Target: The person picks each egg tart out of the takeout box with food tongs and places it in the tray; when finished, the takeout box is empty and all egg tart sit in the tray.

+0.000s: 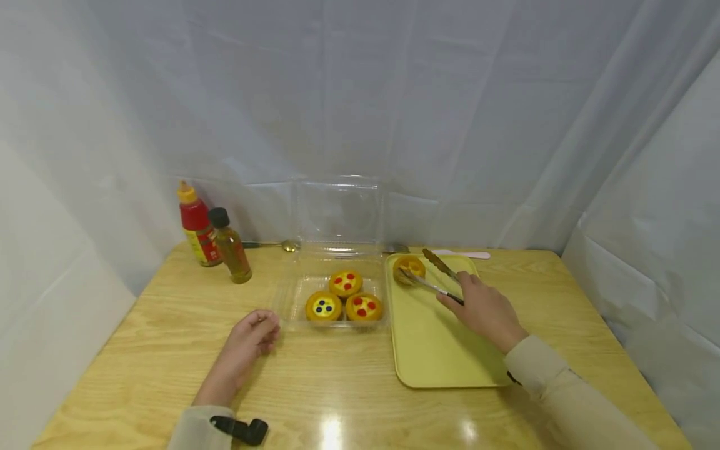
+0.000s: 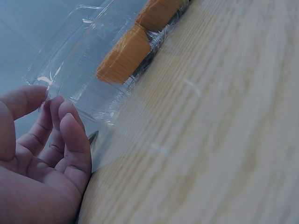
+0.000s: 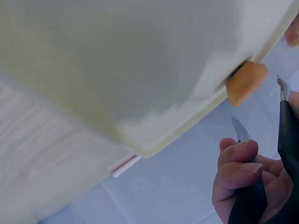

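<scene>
My right hand (image 1: 488,311) grips a pair of tongs (image 1: 432,287) by their black handles (image 3: 288,135). The tongs' arms are spread, one tip over an egg tart (image 1: 417,264) on the yellow tray (image 1: 433,350), the other to its right. At the front left corner of an open clear plastic container (image 1: 293,300), my left hand (image 1: 250,340) pinches the rim between thumb and fingers in the left wrist view. Inside the container sit a tart with blue dots (image 1: 323,306) and two tarts with red dots, one at the back (image 1: 345,283) and one at right (image 1: 364,307).
A red sauce bottle (image 1: 197,228) and a dark-capped bottle (image 1: 233,253) stand at the back left. Behind lie a spoon (image 1: 289,246), a fork (image 1: 397,249) and a pink-white utensil (image 1: 478,255). The container's raised lid (image 1: 340,209) leans toward the grey curtain.
</scene>
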A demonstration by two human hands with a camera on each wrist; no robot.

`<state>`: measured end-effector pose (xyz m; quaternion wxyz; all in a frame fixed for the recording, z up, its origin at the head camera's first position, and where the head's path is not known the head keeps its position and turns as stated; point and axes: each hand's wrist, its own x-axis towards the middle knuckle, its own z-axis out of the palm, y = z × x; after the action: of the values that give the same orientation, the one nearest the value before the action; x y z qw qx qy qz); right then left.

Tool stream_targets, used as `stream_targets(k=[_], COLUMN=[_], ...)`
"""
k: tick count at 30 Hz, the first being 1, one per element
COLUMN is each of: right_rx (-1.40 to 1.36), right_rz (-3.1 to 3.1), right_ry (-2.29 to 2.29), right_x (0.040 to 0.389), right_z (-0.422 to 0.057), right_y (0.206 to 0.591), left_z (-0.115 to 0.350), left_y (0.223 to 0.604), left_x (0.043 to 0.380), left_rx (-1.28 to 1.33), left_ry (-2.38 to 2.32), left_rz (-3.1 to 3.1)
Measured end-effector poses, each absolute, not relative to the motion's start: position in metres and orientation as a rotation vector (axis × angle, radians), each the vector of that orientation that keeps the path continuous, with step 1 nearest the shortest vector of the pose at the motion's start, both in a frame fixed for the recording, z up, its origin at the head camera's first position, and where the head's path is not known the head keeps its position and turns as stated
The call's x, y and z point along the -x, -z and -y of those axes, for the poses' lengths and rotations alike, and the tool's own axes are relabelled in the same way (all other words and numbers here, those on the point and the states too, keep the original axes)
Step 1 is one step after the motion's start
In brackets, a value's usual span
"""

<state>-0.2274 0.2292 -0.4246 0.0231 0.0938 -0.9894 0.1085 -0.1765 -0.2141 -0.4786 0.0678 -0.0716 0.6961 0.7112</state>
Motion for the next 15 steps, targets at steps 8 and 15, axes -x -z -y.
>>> stream_targets(k=[8,15], right_rx=[-0.352,-0.431], right_rz=[3.005,2.938], right_ry=[-0.427,-0.446], right_x=[0.220,0.214], right_z=[-0.220,-0.207], right_y=[0.413,0.407], left_z=[0.216,0.215], left_y=[0.480,0.479], left_x=[0.177,0.177], left_rx=[0.199,0.207], left_ry=[-2.150,-2.151], left_rz=[-2.086,-2.080])
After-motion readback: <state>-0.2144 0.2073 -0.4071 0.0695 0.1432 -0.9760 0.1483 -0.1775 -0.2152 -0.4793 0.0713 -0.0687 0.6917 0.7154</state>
